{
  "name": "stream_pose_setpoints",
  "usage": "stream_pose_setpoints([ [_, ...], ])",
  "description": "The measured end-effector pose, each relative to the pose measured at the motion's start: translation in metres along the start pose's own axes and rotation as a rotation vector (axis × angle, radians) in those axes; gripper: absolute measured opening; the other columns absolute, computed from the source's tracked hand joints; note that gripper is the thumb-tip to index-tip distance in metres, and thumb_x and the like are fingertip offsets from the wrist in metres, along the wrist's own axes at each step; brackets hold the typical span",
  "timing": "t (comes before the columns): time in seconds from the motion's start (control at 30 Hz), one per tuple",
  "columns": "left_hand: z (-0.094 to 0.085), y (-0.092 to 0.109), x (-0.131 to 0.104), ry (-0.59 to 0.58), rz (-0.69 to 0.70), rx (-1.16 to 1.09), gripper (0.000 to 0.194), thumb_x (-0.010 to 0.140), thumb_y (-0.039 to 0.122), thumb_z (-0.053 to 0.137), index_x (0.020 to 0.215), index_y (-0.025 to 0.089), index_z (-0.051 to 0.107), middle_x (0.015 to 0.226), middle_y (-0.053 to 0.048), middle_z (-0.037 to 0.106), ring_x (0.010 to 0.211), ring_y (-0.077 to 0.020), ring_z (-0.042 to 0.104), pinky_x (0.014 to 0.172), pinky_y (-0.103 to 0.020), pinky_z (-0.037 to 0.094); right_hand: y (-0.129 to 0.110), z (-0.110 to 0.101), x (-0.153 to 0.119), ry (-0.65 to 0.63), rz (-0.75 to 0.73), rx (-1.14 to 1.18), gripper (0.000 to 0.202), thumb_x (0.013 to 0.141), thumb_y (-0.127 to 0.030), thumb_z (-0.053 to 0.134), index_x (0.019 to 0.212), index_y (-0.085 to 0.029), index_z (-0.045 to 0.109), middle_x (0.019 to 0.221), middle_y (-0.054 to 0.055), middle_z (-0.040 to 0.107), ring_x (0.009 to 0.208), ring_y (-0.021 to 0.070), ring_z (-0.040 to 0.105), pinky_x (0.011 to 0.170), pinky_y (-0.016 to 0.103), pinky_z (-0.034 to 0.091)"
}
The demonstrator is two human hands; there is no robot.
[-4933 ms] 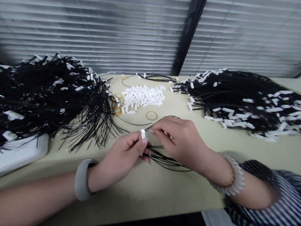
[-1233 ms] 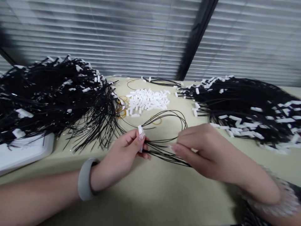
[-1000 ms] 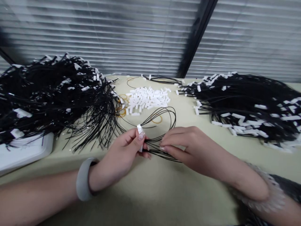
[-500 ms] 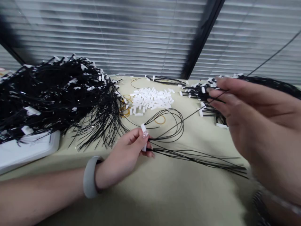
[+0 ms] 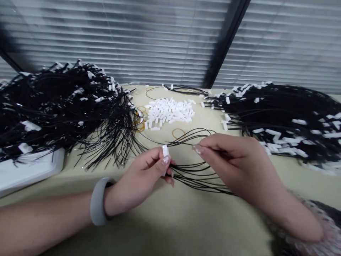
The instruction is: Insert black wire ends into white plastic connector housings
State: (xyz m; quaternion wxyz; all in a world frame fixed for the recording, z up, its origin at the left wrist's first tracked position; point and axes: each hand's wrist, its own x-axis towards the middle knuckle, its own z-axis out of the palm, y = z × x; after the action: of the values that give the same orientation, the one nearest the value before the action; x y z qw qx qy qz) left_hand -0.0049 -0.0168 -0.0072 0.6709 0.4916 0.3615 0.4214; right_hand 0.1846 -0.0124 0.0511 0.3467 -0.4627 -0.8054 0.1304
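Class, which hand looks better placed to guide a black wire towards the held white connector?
Probably the right hand: it pinches a black wire near the white connector, which the left hand grips.

Head view: camera is looking from the wearer's head, above the near side of the table (image 5: 186, 220), and is facing forward and down. It is viewing the left hand (image 5: 140, 174) and right hand (image 5: 239, 161) at close range, while also taking in the table's far edge and the blinds (image 5: 160, 42) beyond.

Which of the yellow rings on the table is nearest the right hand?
The lone yellow ring between the loose white pieces and the right hand; it lies apart, while others bunch at the pieces' left.
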Motion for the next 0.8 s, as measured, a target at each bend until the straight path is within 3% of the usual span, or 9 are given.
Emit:
stream_pose_setpoints([
  [0.1,-0.0004,0.0002,0.0004,-0.003,0.004,-0.021,0.02,0.084,0.034,0.052,0.076,0.016,0.055,0.067,0.002,0.052,0.06,-0.0094,0.054,0.06,-0.024,0.047,0.0028,-0.0028,0.0007,-0.053,0.033,0.046,0.011,0.081,-0.024,0.054,0.082,-0.021,0.064,0.046,-0.007,0.043,0.041,0.005,0.031,0.038,0.018,0.026],
  [0.23,-0.0003,0.0013,0.0011,-0.009,0.011,-0.06,0.02,0.082,0.035,0.056,0.075,0.016,0.055,0.066,0.001,0.052,0.059,-0.0105,0.053,0.058,-0.025,0.047,0.0025,-0.0067,0.0028,-0.145,0.041,0.093,0.014,0.079,-0.02,0.054,0.069,-0.02,0.063,0.051,-0.006,0.049,0.045,0.0043,0.036,0.04,0.016,0.028],
  [0.57,0.0001,0.0024,-0.0009,-0.029,-0.018,-0.037,0.023,0.081,0.037,0.056,0.075,0.015,0.055,0.065,0.001,0.053,0.056,-0.0095,0.054,0.058,-0.024,0.047,0.003,-0.0044,0.0026,-0.112,0.053,0.041,0.014,0.079,-0.019,0.054,0.067,-0.019,0.063,0.049,-0.006,0.048,0.043,0.0046,0.034,0.039,0.016,0.028],
  [0.8,-0.002,0.0014,-0.0019,-0.075,-0.014,-0.001,0.021,0.082,0.036,0.054,0.077,0.015,0.056,0.066,0.001,0.053,0.058,-0.01,0.054,0.058,-0.024,0.046,0.0046,-0.0034,0.0019,-0.059,0.017,-0.021,0.012,0.078,-0.018,0.054,0.072,-0.02,0.065,0.053,-0.005,0.056,0.043,0.0047,0.039,0.041,0.017,0.031],
])
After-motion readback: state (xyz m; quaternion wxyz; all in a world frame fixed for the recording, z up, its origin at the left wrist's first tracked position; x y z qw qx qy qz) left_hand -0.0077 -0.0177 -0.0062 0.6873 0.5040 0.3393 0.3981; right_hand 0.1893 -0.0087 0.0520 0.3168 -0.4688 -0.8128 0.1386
